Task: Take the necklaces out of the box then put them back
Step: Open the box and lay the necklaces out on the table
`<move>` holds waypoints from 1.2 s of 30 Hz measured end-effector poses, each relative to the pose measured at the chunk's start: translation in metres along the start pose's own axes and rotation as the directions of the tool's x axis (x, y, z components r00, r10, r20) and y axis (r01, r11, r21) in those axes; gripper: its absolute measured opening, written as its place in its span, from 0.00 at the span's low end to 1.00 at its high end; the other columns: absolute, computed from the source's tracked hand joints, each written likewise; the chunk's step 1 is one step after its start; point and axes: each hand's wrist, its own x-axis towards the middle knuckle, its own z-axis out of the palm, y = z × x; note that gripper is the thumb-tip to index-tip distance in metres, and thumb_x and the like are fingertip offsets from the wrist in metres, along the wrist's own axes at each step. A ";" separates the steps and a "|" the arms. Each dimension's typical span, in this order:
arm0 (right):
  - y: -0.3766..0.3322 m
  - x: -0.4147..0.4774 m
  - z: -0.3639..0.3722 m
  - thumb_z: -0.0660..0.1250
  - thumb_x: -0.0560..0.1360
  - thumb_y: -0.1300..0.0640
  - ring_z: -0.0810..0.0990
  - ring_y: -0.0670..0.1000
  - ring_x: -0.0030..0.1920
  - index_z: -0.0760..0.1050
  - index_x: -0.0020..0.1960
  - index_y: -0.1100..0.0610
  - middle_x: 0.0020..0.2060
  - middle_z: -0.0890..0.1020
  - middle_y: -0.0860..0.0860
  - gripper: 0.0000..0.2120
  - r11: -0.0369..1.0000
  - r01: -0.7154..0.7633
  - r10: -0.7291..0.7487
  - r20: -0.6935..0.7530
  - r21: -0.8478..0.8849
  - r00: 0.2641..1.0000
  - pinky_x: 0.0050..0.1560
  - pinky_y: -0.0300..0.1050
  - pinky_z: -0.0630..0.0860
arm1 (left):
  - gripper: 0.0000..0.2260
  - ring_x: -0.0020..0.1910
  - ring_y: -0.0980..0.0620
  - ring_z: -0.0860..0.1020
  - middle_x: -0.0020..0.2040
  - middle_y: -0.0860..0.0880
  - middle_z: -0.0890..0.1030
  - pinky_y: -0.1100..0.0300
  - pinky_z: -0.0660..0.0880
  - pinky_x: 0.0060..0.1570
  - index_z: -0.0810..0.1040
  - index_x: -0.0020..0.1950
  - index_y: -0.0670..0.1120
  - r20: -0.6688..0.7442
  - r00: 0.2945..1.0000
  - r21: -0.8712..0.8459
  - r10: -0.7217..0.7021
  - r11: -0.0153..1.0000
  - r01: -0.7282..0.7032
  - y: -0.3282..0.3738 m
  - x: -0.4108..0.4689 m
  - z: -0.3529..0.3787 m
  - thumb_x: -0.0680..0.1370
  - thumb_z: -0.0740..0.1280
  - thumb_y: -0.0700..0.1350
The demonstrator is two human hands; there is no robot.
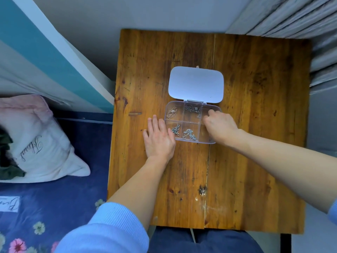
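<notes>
A clear plastic box (182,119) with six compartments lies on the wooden table, its white lid (196,84) folded open behind it. A rose-gold necklace (172,112) fills the far left compartment and a silver necklace (193,110) the far middle one. Two more silver necklaces sit in the near left (176,130) and near middle (188,134) compartments. My left hand (158,139) rests flat on the table against the box's left end, thumb touching its near corner. My right hand (219,126) covers the right compartments with fingers curled down; what they touch is hidden.
The wooden table (246,125) has bare boards all around the box. A bed with a dark floral sheet (45,207) and a white pillow (36,139) lies to the left. Grey curtain folds (291,15) hang at the far right.
</notes>
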 end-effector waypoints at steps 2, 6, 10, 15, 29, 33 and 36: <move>0.001 0.001 0.001 0.59 0.77 0.66 0.79 0.60 0.52 0.76 0.58 0.62 0.53 0.78 0.59 0.12 1.000 0.016 -0.016 0.003 -0.021 1.000 0.39 0.50 0.69 | 0.22 0.78 0.42 0.55 0.78 0.42 0.59 0.43 0.61 0.70 0.62 0.73 0.41 0.005 1.000 0.008 -0.002 1.000 0.002 0.000 0.000 0.000 0.81 0.51 0.50; 0.009 0.005 -0.001 0.63 0.75 0.62 0.81 0.58 0.48 0.78 0.54 0.58 0.49 0.80 0.56 0.09 0.998 0.062 -0.061 0.013 -0.022 0.998 0.37 0.47 0.69 | 0.22 0.78 0.43 0.54 0.78 0.42 0.58 0.43 0.61 0.70 0.61 0.73 0.42 0.026 1.000 0.024 0.002 1.000 -0.002 0.000 0.000 0.000 0.81 0.50 0.50; 0.015 0.010 0.000 0.64 0.72 0.62 0.80 0.57 0.47 0.78 0.48 0.55 0.46 0.81 0.53 0.08 0.995 0.087 -0.088 0.030 0.043 0.996 0.36 0.46 0.71 | 0.22 0.78 0.43 0.54 0.78 0.42 0.58 0.43 0.62 0.70 0.62 0.73 0.42 0.021 1.000 0.030 0.001 1.000 -0.001 0.000 0.001 0.000 0.81 0.50 0.50; 0.023 0.014 -0.001 0.66 0.71 0.61 0.80 0.57 0.44 0.80 0.45 0.56 0.45 0.78 0.53 0.05 0.984 0.078 -0.086 0.047 0.159 0.995 0.35 0.47 0.74 | 0.18 0.77 0.42 0.57 0.77 0.42 0.61 0.42 0.62 0.68 0.67 0.68 0.42 -0.036 0.999 -0.007 -0.026 1.000 0.026 0.003 0.000 0.005 0.81 0.51 0.47; 0.035 0.004 0.002 0.67 0.73 0.62 0.79 0.53 0.42 0.79 0.44 0.56 0.42 0.81 0.52 0.03 0.945 0.142 -0.136 -0.040 0.294 0.990 0.39 0.49 0.79 | 0.14 0.76 0.41 0.60 0.75 0.41 0.66 0.42 0.63 0.69 0.71 0.60 0.41 -0.172 0.979 -0.113 -0.114 0.989 0.095 0.013 0.000 0.020 0.81 0.52 0.45; 0.035 -0.005 0.000 0.68 0.76 0.58 0.80 0.52 0.45 0.82 0.51 0.56 0.46 0.83 0.52 0.06 0.889 0.119 -0.055 -0.155 0.442 0.986 0.45 0.48 0.79 | 0.16 0.76 0.41 0.58 0.76 0.41 0.63 0.43 0.62 0.68 0.70 0.62 0.41 -0.119 0.988 -0.118 -0.096 0.990 0.082 0.012 0.000 0.016 0.82 0.52 0.48; 0.034 -0.017 -0.009 0.70 0.75 0.55 0.79 0.49 0.44 0.84 0.51 0.57 0.43 0.82 0.49 0.08 0.715 0.005 0.146 -0.157 0.699 0.977 0.44 0.43 0.76 | 0.19 0.75 0.40 0.59 0.75 0.40 0.64 0.43 0.60 0.68 0.68 0.67 0.41 -0.085 0.992 -0.186 -0.097 0.979 0.080 0.011 -0.001 0.002 0.82 0.53 0.51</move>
